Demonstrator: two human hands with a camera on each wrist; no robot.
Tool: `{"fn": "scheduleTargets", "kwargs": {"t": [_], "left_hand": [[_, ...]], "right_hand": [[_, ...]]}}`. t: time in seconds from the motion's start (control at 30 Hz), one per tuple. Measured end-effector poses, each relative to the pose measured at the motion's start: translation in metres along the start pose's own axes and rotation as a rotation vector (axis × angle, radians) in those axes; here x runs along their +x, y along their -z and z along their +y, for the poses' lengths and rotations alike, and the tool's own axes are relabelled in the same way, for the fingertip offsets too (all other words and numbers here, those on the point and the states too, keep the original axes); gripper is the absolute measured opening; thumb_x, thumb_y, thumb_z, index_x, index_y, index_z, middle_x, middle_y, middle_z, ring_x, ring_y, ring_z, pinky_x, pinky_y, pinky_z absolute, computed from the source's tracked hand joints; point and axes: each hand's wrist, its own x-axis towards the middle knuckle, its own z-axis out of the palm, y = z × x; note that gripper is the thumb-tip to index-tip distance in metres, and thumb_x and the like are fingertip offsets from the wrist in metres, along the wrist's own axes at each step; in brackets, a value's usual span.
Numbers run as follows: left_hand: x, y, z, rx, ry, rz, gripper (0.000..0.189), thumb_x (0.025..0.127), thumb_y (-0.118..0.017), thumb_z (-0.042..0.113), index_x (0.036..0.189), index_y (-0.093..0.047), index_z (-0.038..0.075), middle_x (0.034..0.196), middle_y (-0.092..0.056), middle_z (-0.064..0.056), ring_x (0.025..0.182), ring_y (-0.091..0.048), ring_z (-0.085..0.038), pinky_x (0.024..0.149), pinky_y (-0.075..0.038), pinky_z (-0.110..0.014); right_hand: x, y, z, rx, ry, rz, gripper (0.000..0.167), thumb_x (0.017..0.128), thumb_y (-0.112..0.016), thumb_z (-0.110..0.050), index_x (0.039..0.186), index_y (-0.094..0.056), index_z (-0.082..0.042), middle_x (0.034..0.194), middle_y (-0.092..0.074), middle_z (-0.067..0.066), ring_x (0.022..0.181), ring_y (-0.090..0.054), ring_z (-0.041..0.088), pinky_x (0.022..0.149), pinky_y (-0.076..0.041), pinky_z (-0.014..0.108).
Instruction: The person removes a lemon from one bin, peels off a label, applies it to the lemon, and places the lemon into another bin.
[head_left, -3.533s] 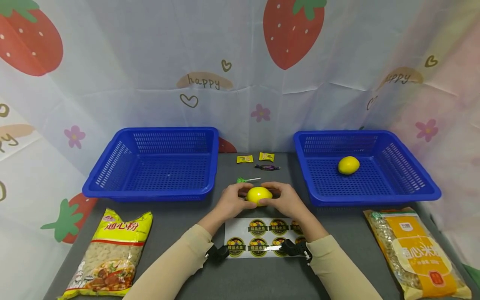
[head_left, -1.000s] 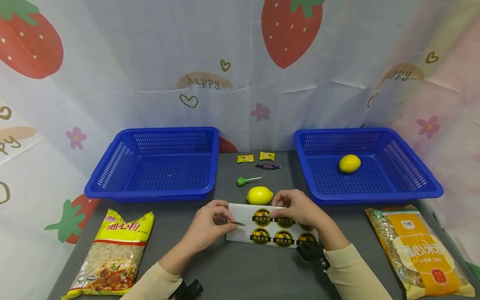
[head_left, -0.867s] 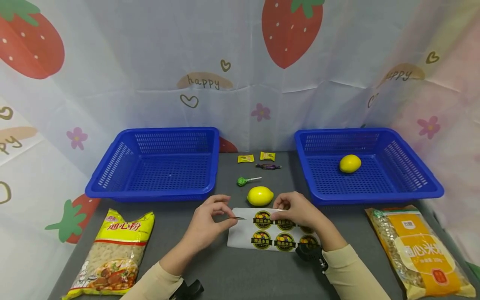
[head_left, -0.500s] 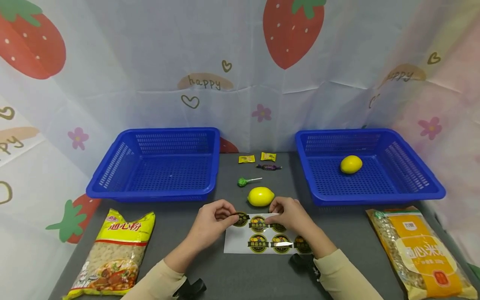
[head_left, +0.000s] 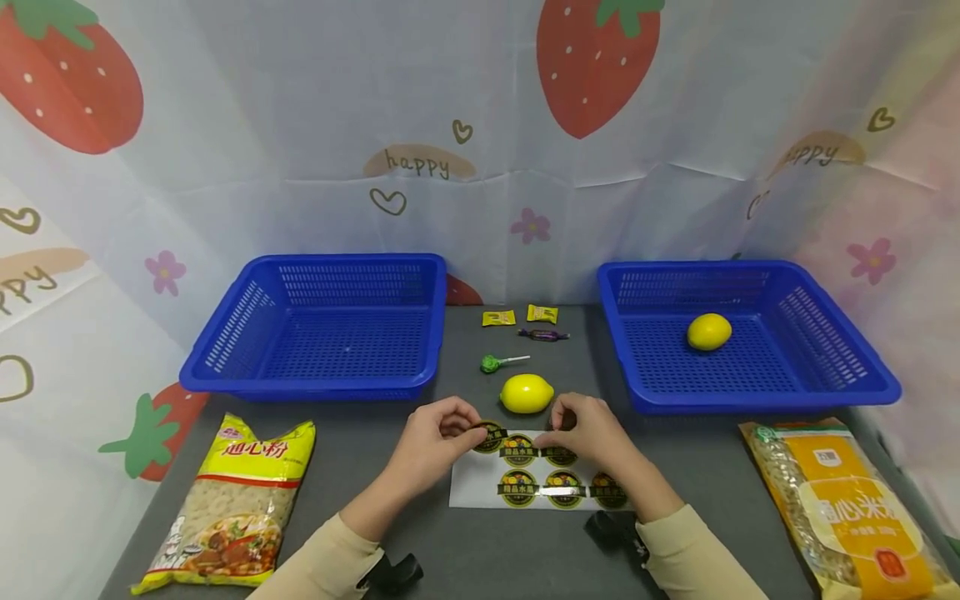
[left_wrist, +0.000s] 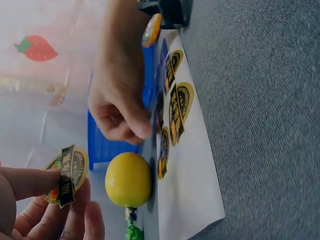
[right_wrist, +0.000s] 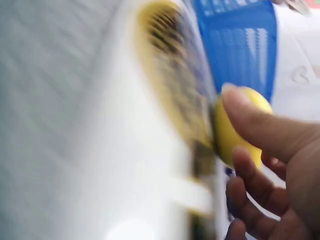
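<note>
My left hand (head_left: 435,442) pinches a round black-and-gold fruit sticker (left_wrist: 75,167) between thumb and fingers, above the left end of the white sticker sheet (head_left: 472,483). More such stickers remain on the sheet, which lies flat on the table. Over the sheet's far edge is my right hand (head_left: 596,437), its fingers loosely bent with nothing between them. Just beyond the sheet a yellow lemon (head_left: 527,393) rests on the grey table; in the right wrist view my right thumb (right_wrist: 245,112) overlaps it.
Blue baskets stand at the back left (head_left: 315,387) and back right (head_left: 765,400); the right one holds a second lemon (head_left: 708,332). A green lollipop (head_left: 491,363) and several wrapped candies lie between them. Pasta bags flank the table, left (head_left: 232,508) and right (head_left: 855,508).
Both hands have let go of the lemon, now on the table. My left hand has taken a sticker from the sheet and turned its face to view. My right hand has released the sheet's edge.
</note>
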Motion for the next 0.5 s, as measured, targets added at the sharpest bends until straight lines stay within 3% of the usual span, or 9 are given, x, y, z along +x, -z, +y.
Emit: {"fn": "scheduleTargets", "kwargs": {"t": [0.17, 0.3, 0.5], "left_hand": [[0.002, -0.001, -0.001, 0.013, -0.007, 0.022, 0.010, 0.087, -0.077, 0.007, 0.092, -0.070, 0.011, 0.083, -0.074, -0.001, 0.075, -0.064, -0.013, 0.067, -0.053, -0.024], [0.005, -0.002, -0.003, -0.009, 0.013, 0.048, 0.015, 0.084, -0.078, 0.002, 0.096, -0.070, 0.006, 0.085, -0.074, -0.004, 0.077, -0.064, -0.014, 0.069, -0.054, -0.024], [0.010, -0.005, -0.003, -0.026, 0.066, 0.057, 0.020, 0.083, -0.078, 0.001, 0.101, -0.071, 0.006, 0.088, -0.073, -0.005, 0.077, -0.062, -0.014, 0.068, -0.052, -0.024]], "right_hand": [[0.002, 0.019, -0.009, 0.002, 0.099, 0.037, 0.038, 0.078, -0.088, -0.024, 0.078, -0.052, -0.013, 0.076, -0.055, -0.001, 0.072, -0.054, 0.016, 0.067, -0.044, 0.032], [0.010, 0.024, -0.022, -0.011, 0.174, 0.082, 0.036, 0.078, -0.089, -0.021, 0.088, -0.056, -0.012, 0.088, -0.060, 0.004, 0.085, -0.058, 0.024, 0.075, -0.047, 0.037], [0.027, 0.020, -0.031, -0.062, 0.176, 0.033, 0.050, 0.077, -0.090, -0.022, 0.118, -0.062, -0.011, 0.129, -0.061, 0.009, 0.124, -0.051, 0.036, 0.102, -0.044, 0.055]]}}
